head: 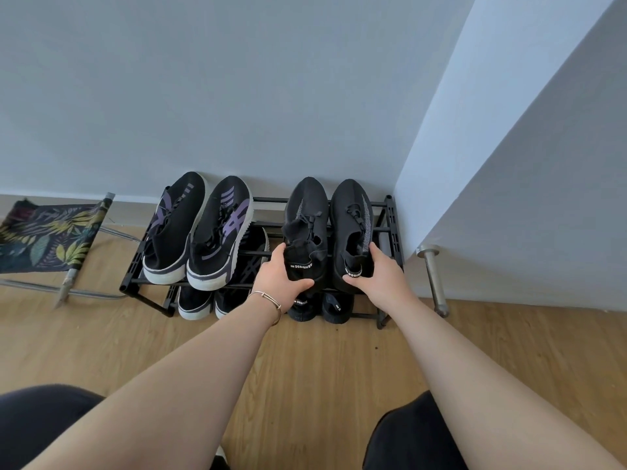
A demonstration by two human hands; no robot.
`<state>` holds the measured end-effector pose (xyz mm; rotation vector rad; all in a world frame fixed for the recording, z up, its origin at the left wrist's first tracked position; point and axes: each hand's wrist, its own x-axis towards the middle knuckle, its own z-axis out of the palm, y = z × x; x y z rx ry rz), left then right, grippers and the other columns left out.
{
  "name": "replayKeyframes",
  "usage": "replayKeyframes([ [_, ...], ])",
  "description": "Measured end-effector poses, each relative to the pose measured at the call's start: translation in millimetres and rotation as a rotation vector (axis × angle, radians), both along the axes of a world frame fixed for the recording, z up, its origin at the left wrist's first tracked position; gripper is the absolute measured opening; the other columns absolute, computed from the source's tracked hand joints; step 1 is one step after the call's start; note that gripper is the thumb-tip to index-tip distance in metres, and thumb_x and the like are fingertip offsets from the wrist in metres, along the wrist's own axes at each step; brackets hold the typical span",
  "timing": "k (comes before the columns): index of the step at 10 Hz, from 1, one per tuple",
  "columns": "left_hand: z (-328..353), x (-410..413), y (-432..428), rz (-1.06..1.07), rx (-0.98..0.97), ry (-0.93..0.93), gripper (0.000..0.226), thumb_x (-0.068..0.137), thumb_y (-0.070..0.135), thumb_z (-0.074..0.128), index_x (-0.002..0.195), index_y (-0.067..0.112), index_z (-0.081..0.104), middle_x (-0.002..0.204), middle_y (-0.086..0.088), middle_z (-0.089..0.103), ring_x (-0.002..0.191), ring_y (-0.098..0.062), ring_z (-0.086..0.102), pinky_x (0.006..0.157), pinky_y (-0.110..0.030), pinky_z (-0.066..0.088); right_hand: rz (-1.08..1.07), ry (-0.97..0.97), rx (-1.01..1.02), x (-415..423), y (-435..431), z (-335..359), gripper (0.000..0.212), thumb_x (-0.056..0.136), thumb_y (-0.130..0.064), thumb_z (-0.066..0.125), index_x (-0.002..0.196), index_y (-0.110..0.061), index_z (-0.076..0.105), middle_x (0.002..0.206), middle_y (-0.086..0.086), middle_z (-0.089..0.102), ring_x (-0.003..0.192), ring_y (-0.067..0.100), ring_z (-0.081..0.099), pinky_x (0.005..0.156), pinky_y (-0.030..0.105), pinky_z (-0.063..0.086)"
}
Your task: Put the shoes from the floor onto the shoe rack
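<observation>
A black metal shoe rack [390,228] stands against the wall. Two black knit shoes lie on the right of its top tier, toes to the wall. My left hand [281,278] grips the heel of the left black shoe [305,212]. My right hand [380,273] grips the heel of the right black shoe [353,215]. A pair of black sneakers with purple stripes [217,232] sits on the left of the top tier. On the lower tier, more sneakers [195,301] and black shoes [303,308] show only their heels.
A folding stool with a leaf-print fabric seat [51,235] stands left of the rack. A white cabinet panel [509,164] rises at the right, with a metal cylinder foot [432,279] by the rack's right end. My knees fill the bottom corners over the wooden floor [305,374].
</observation>
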<state>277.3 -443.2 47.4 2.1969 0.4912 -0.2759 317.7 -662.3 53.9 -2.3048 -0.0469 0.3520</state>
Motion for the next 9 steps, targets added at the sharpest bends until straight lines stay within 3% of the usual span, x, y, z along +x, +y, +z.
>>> replayKeyframes([
  [1, 6, -1, -6, 0.023, -0.006, 0.011, 0.107, 0.078, 0.034, 0.084, 0.160, 0.024, 0.015, 0.148, -0.010, 0.051, 0.130, -0.026, 0.055, 0.103, -0.033, 0.045, 0.010, -0.013, -0.004, -1, 3, 4, 0.057, 0.077, -0.034, 0.085, 0.126, -0.029, 0.055, 0.117, -0.012, 0.069, 0.092, -0.001, 0.050, 0.069, 0.004, 0.031],
  [3, 8, -3, -14, 0.078, -0.034, 0.047, 0.107, 0.081, 0.029, 0.082, 0.161, 0.023, 0.011, 0.155, -0.012, 0.042, 0.138, -0.028, 0.048, 0.110, -0.039, 0.043, -0.005, 0.013, -0.026, -1, 5, 7, 0.061, 0.076, -0.032, 0.087, 0.128, -0.027, 0.054, 0.114, -0.014, 0.066, 0.098, 0.001, 0.051, 0.079, 0.013, 0.038],
  [4, 8, -4, -14, 0.080, -0.045, 0.060, 0.108, 0.083, 0.027, 0.081, 0.161, 0.024, 0.006, 0.158, -0.012, 0.038, 0.141, -0.028, 0.045, 0.111, -0.039, 0.041, -0.015, 0.010, -0.054, -1, 5, 4, 0.063, 0.076, -0.033, 0.087, 0.128, -0.025, 0.053, 0.120, -0.010, 0.067, 0.104, 0.004, 0.055, 0.077, 0.008, 0.037],
  [5, 13, -3, -13, 0.046, -0.023, 0.079, 0.107, 0.084, 0.029, 0.079, 0.162, 0.023, 0.005, 0.154, -0.013, 0.043, 0.137, -0.030, 0.048, 0.110, -0.041, 0.043, 0.017, 0.012, -0.146, -5, 9, 9, 0.077, 0.080, -0.038, 0.083, 0.143, -0.020, 0.042, 0.139, 0.002, 0.059, 0.131, 0.024, 0.049, 0.104, 0.037, 0.048],
  [6, 26, 0, -10, -0.031, 0.074, 0.071, 0.095, 0.086, 0.027, 0.072, 0.159, 0.016, 0.012, 0.151, -0.014, 0.047, 0.137, -0.032, 0.045, 0.112, -0.047, 0.043, 0.068, 0.011, -0.270, -10, 13, 22, 0.095, 0.089, -0.042, 0.072, 0.159, -0.014, 0.015, 0.154, 0.006, 0.043, 0.141, 0.031, 0.035, 0.112, 0.049, 0.041],
  [8, 76, -2, 3, -0.268, 0.499, 0.112, 0.089, 0.096, 0.038, 0.058, 0.160, 0.013, 0.002, 0.165, -0.012, 0.023, 0.147, -0.034, 0.028, 0.116, -0.047, 0.035, 0.145, -0.063, -0.454, -19, 22, 72, 0.093, 0.094, -0.045, 0.060, 0.161, -0.010, 0.006, 0.160, 0.012, 0.035, 0.143, 0.034, 0.033, 0.113, 0.046, 0.039],
  [9, 116, -16, 10, -0.302, 0.611, 0.098, 0.086, 0.097, 0.040, 0.054, 0.160, 0.013, 0.004, 0.167, -0.012, 0.015, 0.151, -0.032, 0.021, 0.119, -0.046, 0.026, 0.181, -0.067, -0.484, -27, 27, 116, 0.090, 0.094, -0.049, 0.055, 0.161, -0.009, 0.008, 0.162, 0.011, 0.032, 0.143, 0.033, 0.032, 0.114, 0.045, 0.036],
])
